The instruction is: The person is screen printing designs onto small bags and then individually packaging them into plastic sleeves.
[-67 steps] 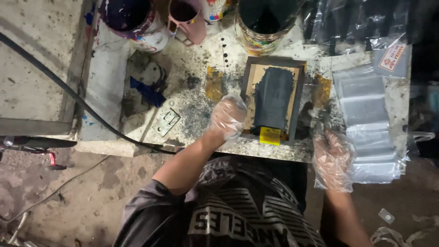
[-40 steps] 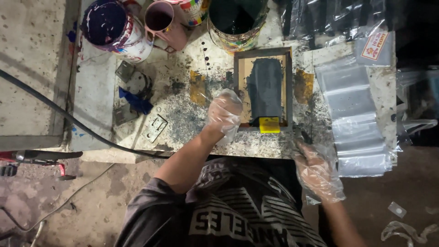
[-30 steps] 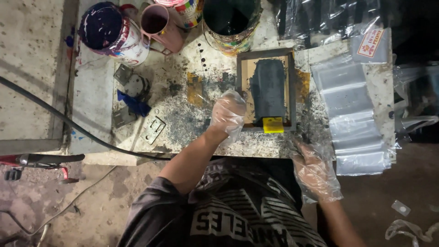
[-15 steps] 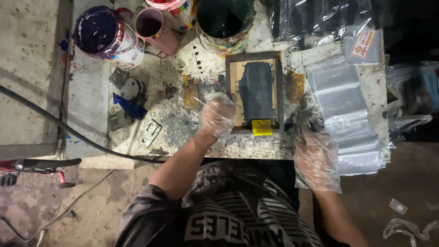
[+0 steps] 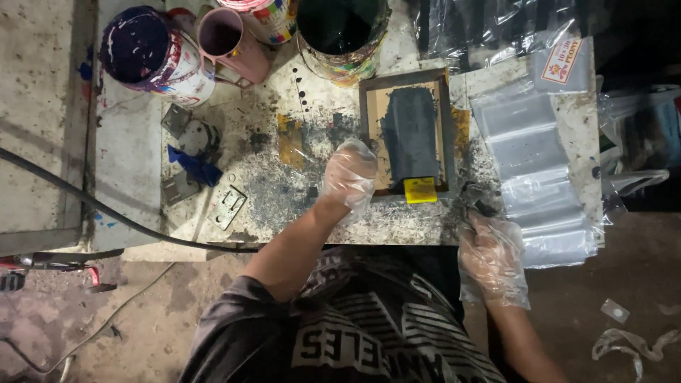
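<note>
While left hand [image 5: 349,172] touches printing frame [image 5: 406,135] | right hand [image 5: 491,250] beside table edge [image 5: 397,230]

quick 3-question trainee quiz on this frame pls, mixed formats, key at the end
1. True or false: the left hand rests on the left edge of the wooden frame.
2. Which thing lies at the near end of the frame's dark grey panel? A) a yellow block B) a pink cup C) a blue rag
3. Fill in: the right hand, in a clear glove, sits at the table's near edge, beside a stack of clear ______ bags.

Key: 1 true; 2 A; 3 plastic
</note>
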